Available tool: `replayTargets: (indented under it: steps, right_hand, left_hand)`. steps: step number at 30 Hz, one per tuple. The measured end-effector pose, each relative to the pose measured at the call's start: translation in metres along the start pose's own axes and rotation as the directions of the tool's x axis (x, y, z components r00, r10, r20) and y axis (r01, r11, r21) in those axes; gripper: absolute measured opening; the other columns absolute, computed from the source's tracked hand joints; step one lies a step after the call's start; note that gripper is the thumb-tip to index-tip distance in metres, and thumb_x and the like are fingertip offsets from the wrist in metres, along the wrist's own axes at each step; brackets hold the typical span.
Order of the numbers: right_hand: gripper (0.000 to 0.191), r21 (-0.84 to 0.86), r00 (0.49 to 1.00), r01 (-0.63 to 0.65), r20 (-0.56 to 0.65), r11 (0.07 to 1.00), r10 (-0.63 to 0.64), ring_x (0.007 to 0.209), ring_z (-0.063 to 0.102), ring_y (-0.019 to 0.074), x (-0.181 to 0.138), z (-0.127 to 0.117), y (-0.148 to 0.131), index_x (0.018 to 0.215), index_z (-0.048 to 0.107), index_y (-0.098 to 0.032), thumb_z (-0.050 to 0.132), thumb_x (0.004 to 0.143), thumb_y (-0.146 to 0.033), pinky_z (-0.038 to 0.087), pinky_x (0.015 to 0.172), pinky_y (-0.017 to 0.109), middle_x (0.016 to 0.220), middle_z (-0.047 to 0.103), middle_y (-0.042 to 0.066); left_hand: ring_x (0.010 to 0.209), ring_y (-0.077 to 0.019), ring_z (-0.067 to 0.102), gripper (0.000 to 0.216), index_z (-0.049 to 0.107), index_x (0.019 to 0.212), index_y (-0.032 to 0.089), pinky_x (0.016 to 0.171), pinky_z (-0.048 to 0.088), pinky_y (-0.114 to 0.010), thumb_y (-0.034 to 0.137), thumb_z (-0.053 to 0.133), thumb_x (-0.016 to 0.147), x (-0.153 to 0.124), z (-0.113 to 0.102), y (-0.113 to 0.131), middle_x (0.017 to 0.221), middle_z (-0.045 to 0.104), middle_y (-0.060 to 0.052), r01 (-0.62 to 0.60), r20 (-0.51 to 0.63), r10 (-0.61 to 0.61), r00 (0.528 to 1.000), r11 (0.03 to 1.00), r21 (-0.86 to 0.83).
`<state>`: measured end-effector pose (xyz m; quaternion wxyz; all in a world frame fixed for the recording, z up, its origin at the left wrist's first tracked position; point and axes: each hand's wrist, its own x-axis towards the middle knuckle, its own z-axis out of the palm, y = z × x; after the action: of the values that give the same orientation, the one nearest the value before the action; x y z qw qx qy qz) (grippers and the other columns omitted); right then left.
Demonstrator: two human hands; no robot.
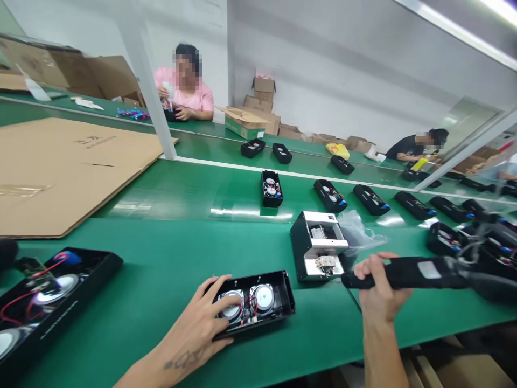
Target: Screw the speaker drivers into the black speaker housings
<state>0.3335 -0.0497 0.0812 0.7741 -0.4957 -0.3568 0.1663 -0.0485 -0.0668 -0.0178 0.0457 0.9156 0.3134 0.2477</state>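
**Fingers spread on an open housing, the other hand closed on a tool**

Fingers [218, 284] of the left hand [202, 328] lie spread wide over the near-left corner of the open speaker housing [278, 302], pressing on it rather than gripping. That probably pins the light shell flat on the smooth green counter [161, 269]. The housing sits right in front of the person, a shallow black plastic tray with its open side up, holding two round silvery drivers and thin red wires.

The right hand [379, 293] is wrapped tight around a long black handheld tool [424, 272], held level just right of the housing. Its far end blurs into a cable.

Behind and between the hands stands a boxy black-and-white feeder [319, 245], seemingly kept within easy reach, with a crinkled clear bag [357, 229] beside it. A second open housing [48, 302] lies at the left edge, below a flat sheet of brown cardboard [60, 172]. A row of housings [272, 188] runs farther back, and a co-worker in pink [183, 91] sits across the counter.
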Motion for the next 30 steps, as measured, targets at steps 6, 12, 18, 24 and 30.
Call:
replayTargets:
  steps: [6, 12, 18, 24, 30]
  right_hand:
    - [0.039, -0.123, 0.993, 0.080, 0.100, 0.989, -0.067, 0.044, 0.055, 0.0124, 0.017, 0.030, -0.002, 0.095, 0.060, -0.022, 0.091, 0.082, -0.041, 0.048, 0.054, 0.030, 0.054, 0.061, -0.010]
    - [0.034, -0.196, 0.927, -0.056, 0.354, 0.979, 0.124, 0.043, 0.053, 0.0122, 0.000, 0.026, -0.007, 0.098, 0.066, -0.020, 0.092, 0.084, -0.037, 0.045, 0.049, 0.028, 0.053, 0.059, -0.008]
    - [0.022, 0.138, 0.825, -0.245, 0.549, 0.960, 0.131, 0.041, 0.048, 0.0092, -0.073, 0.045, -0.046, 0.116, 0.065, -0.027, 0.077, 0.099, -0.028, 0.041, 0.042, 0.023, 0.057, 0.053, -0.011]
    - [0.020, 0.277, 0.720, -0.301, 0.693, 0.913, 0.027, 0.047, 0.053, 0.0096, -0.135, 0.088, -0.047, 0.123, 0.060, -0.032, 0.066, 0.106, -0.022, 0.045, 0.045, 0.022, 0.066, 0.056, -0.009]
    - [0.020, 0.173, 0.672, -0.364, 0.729, 0.915, 0.130, 0.048, 0.051, 0.0078, -0.155, 0.104, -0.034, 0.121, 0.059, -0.032, 0.071, 0.105, -0.027, 0.045, 0.049, 0.021, 0.070, 0.055, -0.011]
  left_hand:
    - [0.150, -0.0382, 0.048, 0.029, 0.082, 0.079, 0.028, 0.124, 0.034, -0.054, 0.055, 0.093, 0.084, 0.019, -0.002, 0.003, 0.131, 0.077, 0.004, -0.001, 0.085, 0.002, 0.996, 1.000, -0.015]
    - [0.153, -0.0392, 0.045, 0.027, 0.082, 0.078, 0.028, 0.126, 0.032, -0.055, 0.052, 0.091, 0.086, 0.016, 0.002, 0.003, 0.131, 0.077, 0.002, 0.007, 0.081, -0.005, 0.997, 1.000, -0.023]
    - [0.152, -0.0415, 0.045, 0.026, 0.083, 0.084, 0.027, 0.126, 0.031, -0.058, 0.051, 0.091, 0.086, 0.016, -0.002, 0.007, 0.136, 0.075, 0.003, 0.030, 0.159, -0.022, 0.987, 0.998, -0.049]
    - [0.151, -0.0422, 0.045, 0.023, 0.085, 0.090, 0.028, 0.127, 0.032, -0.060, 0.050, 0.089, 0.088, 0.017, -0.004, 0.009, 0.137, 0.075, 0.002, 0.046, 0.200, -0.037, 0.979, 0.998, -0.041]
    - [0.151, -0.0427, 0.046, 0.019, 0.087, 0.098, 0.032, 0.127, 0.033, -0.061, 0.049, 0.087, 0.091, 0.017, -0.002, 0.010, 0.140, 0.075, 0.002, 0.061, 0.176, -0.047, 0.983, 0.995, -0.073]
